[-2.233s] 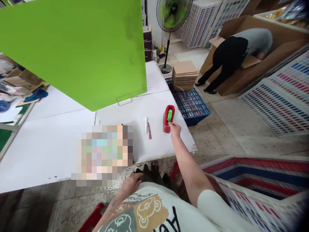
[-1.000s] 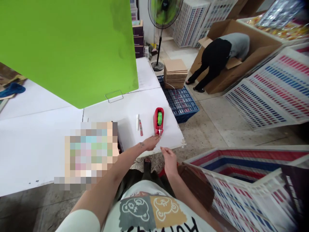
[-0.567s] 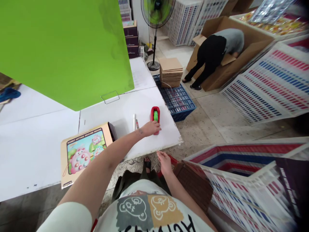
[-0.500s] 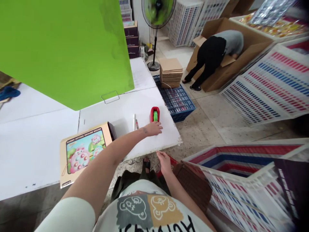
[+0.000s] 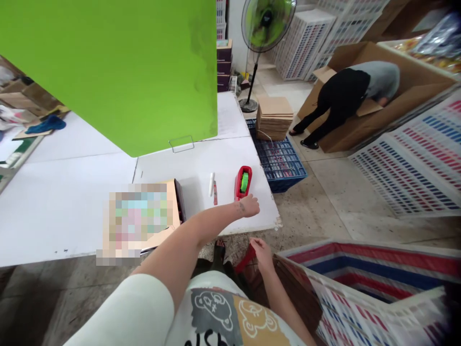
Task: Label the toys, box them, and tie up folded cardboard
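Observation:
On the white table [image 5: 201, 163] stands a red tape dispenser [image 5: 238, 186] with a green core in it. My left hand [image 5: 249, 205] lies at its near end, touching or just over it; the fingers look curled, and what they hold, if anything, is hidden. Below the table's near edge my right hand [image 5: 262, 252] hangs in front of my body with thumb and fingertips pinched together; nothing in the pinch can be made out. A white marker-like stick [image 5: 211, 184] and a thin red-and-grey tool [image 5: 215, 193] lie left of the dispenser. Further left is a toy box [image 5: 142, 211], its face blurred.
A large green board [image 5: 144, 72] rises over the table. A blue crate [image 5: 284, 163] bearing stacked cardboard [image 5: 274, 117] stands beyond its right edge, near a fan [image 5: 266, 19]. A person [image 5: 355, 86] bends into a big carton [image 5: 338, 129]. Striped white crates [image 5: 345, 288] stand at my right.
My view has swung left, so things sit further right. The left hand's fingers have gone from stretched to curled at the dispenser's near end. My right hand remains pinched below the table edge.

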A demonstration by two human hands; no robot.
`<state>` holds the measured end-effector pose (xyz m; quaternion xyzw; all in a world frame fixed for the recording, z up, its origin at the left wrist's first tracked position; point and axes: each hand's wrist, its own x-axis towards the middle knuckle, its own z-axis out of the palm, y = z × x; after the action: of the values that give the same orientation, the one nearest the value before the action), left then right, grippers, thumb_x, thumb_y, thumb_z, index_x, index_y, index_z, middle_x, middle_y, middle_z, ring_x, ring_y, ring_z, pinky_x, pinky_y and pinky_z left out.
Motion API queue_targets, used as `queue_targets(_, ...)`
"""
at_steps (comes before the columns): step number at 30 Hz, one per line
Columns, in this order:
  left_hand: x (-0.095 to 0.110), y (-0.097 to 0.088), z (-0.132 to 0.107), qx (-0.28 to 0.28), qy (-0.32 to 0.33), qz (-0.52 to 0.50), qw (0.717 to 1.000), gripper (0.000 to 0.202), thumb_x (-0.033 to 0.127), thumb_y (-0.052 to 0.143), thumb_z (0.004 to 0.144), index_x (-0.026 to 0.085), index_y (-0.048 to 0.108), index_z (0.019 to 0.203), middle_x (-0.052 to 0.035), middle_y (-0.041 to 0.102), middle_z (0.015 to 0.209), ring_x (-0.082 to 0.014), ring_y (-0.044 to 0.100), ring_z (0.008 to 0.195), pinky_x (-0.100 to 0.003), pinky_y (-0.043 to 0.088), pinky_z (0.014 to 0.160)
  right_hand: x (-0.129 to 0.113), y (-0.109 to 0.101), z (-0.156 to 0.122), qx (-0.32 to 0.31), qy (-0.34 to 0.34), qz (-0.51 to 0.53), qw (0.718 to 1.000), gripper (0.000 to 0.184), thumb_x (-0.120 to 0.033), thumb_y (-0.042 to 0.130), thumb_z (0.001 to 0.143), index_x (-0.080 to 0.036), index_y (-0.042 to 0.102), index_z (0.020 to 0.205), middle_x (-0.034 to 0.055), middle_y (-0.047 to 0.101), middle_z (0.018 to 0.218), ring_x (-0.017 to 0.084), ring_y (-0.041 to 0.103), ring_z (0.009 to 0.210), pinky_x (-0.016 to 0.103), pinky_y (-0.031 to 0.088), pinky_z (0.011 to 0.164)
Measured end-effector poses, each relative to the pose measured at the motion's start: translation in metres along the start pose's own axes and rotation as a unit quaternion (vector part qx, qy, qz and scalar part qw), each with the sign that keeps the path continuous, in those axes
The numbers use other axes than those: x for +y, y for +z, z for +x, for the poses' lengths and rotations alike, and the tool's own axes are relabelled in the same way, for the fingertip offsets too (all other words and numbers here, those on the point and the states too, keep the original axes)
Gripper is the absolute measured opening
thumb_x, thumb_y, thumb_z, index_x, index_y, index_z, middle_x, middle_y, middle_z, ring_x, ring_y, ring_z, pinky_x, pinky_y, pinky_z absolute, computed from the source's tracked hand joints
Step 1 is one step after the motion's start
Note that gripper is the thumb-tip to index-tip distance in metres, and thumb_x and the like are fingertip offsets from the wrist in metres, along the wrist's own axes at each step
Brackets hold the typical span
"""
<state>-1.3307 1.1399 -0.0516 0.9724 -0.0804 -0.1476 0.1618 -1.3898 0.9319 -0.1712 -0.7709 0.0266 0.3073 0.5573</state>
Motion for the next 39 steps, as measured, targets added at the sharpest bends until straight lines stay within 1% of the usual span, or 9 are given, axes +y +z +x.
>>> queue_targets(3, -0.005, -0.004, -0.035, -0.056, -0.044, -0.032, 0.997, 0.018, 0.000, 0.058, 0.069, 0.013, 0.070, 0.073, -0.0155, 0.071, 0.096, -0.0275, 0.061, 0.094, -0.039, 0.044, 0.080, -0.014, -0.017, -0.005, -0.087, 0.002, -0.008, 0.996, 0.035, -0.052, 0.072, 0.061, -0.020, 0.071, 0.077, 0.0060, 0.071, 0.080, 0.023, 0.062, 0.075, 0.034, 0.048, 0.072)
queue_targets(6, -0.029, -0.012, -0.089, -0.118, -0.114, -0.073, 0.984, 0.008, 0.005, 0.066, 0.067, 0.013, 0.069, 0.069, -0.0136, 0.071, 0.084, -0.0261, 0.064, 0.078, -0.035, 0.047, 0.069, -0.042, -0.009, -0.001, -0.210, -0.013, -0.065, 0.975, 0.033, -0.049, 0.072, 0.065, -0.018, 0.071, 0.075, 0.0045, 0.069, 0.076, 0.020, 0.059, 0.072, 0.031, 0.045, 0.072)
queue_targets(8, -0.049, -0.021, -0.129, -0.145, -0.161, -0.101, 0.971, 0.006, 0.009, 0.068, 0.068, 0.015, 0.068, 0.065, -0.0094, 0.072, 0.077, -0.0224, 0.064, 0.073, -0.030, 0.046, 0.066, -0.064, 0.013, 0.007, -0.294, -0.033, -0.101, 0.950, 0.030, -0.046, 0.071, 0.067, -0.016, 0.071, 0.072, 0.0031, 0.069, 0.072, 0.018, 0.057, 0.069, 0.029, 0.044, 0.070)
queue_targets(12, -0.078, -0.039, -0.205, -0.153, -0.250, -0.141, 0.946, 0.011, 0.015, 0.060, 0.076, 0.018, 0.068, 0.070, -0.0026, 0.071, 0.076, -0.0152, 0.062, 0.071, -0.022, 0.042, 0.061, -0.102, 0.079, 0.029, -0.413, -0.059, -0.098, 0.903, 0.029, -0.043, 0.072, 0.065, -0.015, 0.072, 0.072, 0.0022, 0.069, 0.069, 0.016, 0.058, 0.066, 0.027, 0.043, 0.066)
queue_targets(17, -0.086, -0.044, -0.264, -0.103, -0.406, -0.227, 0.879, 0.010, 0.016, 0.058, 0.076, 0.018, 0.065, 0.083, -0.0011, 0.069, 0.085, -0.0145, 0.061, 0.076, -0.020, 0.040, 0.060, -0.127, 0.145, 0.047, -0.508, -0.042, -0.097, 0.855, 0.040, -0.029, 0.078, 0.055, -0.015, 0.073, 0.092, -0.0003, 0.067, 0.060, 0.016, 0.060, 0.060, 0.027, 0.045, 0.062)
queue_targets(20, -0.085, -0.038, -0.280, -0.080, -0.464, -0.239, 0.849, 0.030, 0.021, 0.065, 0.073, 0.019, 0.059, 0.103, -0.0003, 0.066, 0.084, -0.0154, 0.060, 0.075, -0.021, 0.040, 0.059, -0.134, 0.161, 0.052, -0.536, -0.034, -0.112, 0.836, 0.026, -0.027, 0.079, 0.052, -0.015, 0.072, 0.074, 0.0018, 0.068, 0.060, 0.016, 0.060, 0.059, 0.026, 0.046, 0.059)
queue_targets(22, -0.084, -0.033, -0.285, -0.061, -0.487, -0.261, 0.831, 0.034, 0.021, 0.068, 0.072, 0.019, 0.057, 0.105, 0.0007, 0.064, 0.080, -0.0153, 0.060, 0.075, -0.022, 0.040, 0.059, -0.135, 0.166, 0.056, -0.544, -0.036, -0.117, 0.830, 0.019, -0.028, 0.080, 0.052, -0.015, 0.069, 0.062, 0.0027, 0.068, 0.060, 0.015, 0.060, 0.059, 0.026, 0.046, 0.058)
queue_targets(28, -0.087, -0.010, -0.289, -0.056, -0.523, -0.312, 0.791, 0.034, 0.013, 0.061, 0.074, 0.016, 0.052, 0.107, 0.0014, 0.062, 0.069, -0.0130, 0.059, 0.061, -0.021, 0.039, 0.050, -0.124, 0.173, 0.072, -0.570, -0.044, -0.154, 0.806, 0.020, -0.032, 0.077, 0.057, -0.014, 0.069, 0.063, 0.0028, 0.068, 0.060, 0.015, 0.059, 0.059, 0.025, 0.043, 0.059)
queue_targets(39, -0.095, 0.018, -0.279, -0.047, -0.544, -0.288, 0.787, 0.046, 0.018, 0.072, 0.066, 0.015, 0.051, 0.108, -0.0022, 0.065, 0.075, -0.0142, 0.061, 0.063, -0.021, 0.040, 0.051, -0.114, 0.169, 0.077, -0.553, -0.021, -0.153, 0.819, 0.018, -0.028, 0.079, 0.052, -0.015, 0.067, 0.059, 0.0013, 0.066, 0.056, 0.015, 0.058, 0.057, 0.025, 0.043, 0.057)
